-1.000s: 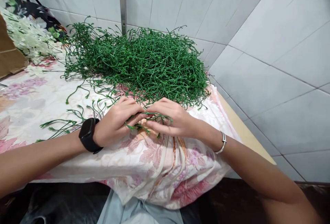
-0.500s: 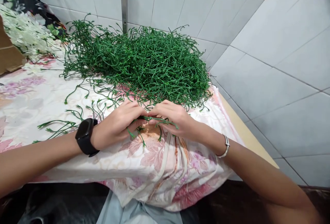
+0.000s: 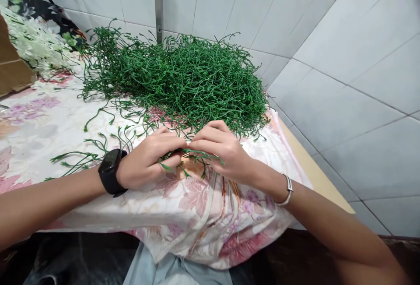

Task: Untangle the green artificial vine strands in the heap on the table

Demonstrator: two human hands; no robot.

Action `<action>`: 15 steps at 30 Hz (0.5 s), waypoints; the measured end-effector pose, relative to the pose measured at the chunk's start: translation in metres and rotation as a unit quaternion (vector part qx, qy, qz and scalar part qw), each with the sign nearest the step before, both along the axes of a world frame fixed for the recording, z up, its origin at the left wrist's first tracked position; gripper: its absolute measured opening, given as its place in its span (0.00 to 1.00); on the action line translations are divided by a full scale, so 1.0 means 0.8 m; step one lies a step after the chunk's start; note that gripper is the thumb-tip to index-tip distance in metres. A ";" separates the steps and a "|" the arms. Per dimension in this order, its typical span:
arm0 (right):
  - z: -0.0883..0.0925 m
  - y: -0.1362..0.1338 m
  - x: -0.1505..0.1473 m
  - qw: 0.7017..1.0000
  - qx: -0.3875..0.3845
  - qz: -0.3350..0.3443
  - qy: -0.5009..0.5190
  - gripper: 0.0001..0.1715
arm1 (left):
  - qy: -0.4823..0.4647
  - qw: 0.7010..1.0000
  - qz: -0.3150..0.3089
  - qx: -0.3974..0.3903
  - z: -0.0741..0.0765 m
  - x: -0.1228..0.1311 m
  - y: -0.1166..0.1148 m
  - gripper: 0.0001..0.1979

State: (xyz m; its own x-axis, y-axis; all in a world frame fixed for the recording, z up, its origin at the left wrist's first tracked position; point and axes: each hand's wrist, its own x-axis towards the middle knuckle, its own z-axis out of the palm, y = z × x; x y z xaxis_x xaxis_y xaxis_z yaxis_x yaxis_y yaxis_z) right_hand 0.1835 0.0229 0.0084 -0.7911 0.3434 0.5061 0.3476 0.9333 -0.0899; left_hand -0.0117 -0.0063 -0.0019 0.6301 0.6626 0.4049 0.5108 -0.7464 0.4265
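My left hand (image 3: 149, 159), with a black watch on its wrist, and my right hand (image 3: 220, 150), with a silver bracelet, meet fingertip to fingertip just above the floral cloth (image 3: 42, 123). Both pinch a small green plastic sprig (image 3: 193, 157) between them, its thin branches hanging out under my right fingers. Just behind my hands lies a big tangled heap of the same green stems (image 3: 177, 79). Several loose stems (image 3: 82, 158) lie on the cloth to the left of my left wrist.
White artificial flowers (image 3: 31, 44) and a brown cardboard piece (image 3: 11, 68) sit at the far left. A tiled wall with a metal strip (image 3: 159, 7) stands behind the heap. The table edge (image 3: 311, 167) runs along the right, close to another tiled wall.
My hands have stayed together on the sprig, only the fingers shifting. My right fingers have risen and arched a little, and the sprig has turned slightly between them.
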 end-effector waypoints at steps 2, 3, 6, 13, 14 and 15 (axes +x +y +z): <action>0.001 -0.004 0.000 0.999 0.006 -0.032 0.008 0.11 | -0.009 1.000 0.006 0.006 -0.001 0.000 0.002 0.08; 0.001 -0.007 -0.001 0.999 0.001 -0.042 0.011 0.10 | -0.014 1.000 0.009 0.010 -0.001 0.000 0.002 0.08; 0.004 -0.014 -0.003 0.997 -0.065 -0.040 0.027 0.07 | -0.016 1.000 0.012 0.022 -0.002 0.001 0.002 0.09; 0.005 -0.011 -0.010 0.923 -0.379 -0.051 0.044 0.10 | 0.071 0.993 0.020 0.087 -0.002 0.001 0.001 0.09; 0.004 -0.010 -0.011 0.909 -0.413 -0.044 0.047 0.10 | 0.086 0.991 0.017 0.100 -0.002 0.001 0.000 0.09; 0.004 -0.009 -0.011 0.892 -0.448 -0.036 0.053 0.09 | 0.096 0.989 0.013 0.110 -0.002 0.001 0.000 0.10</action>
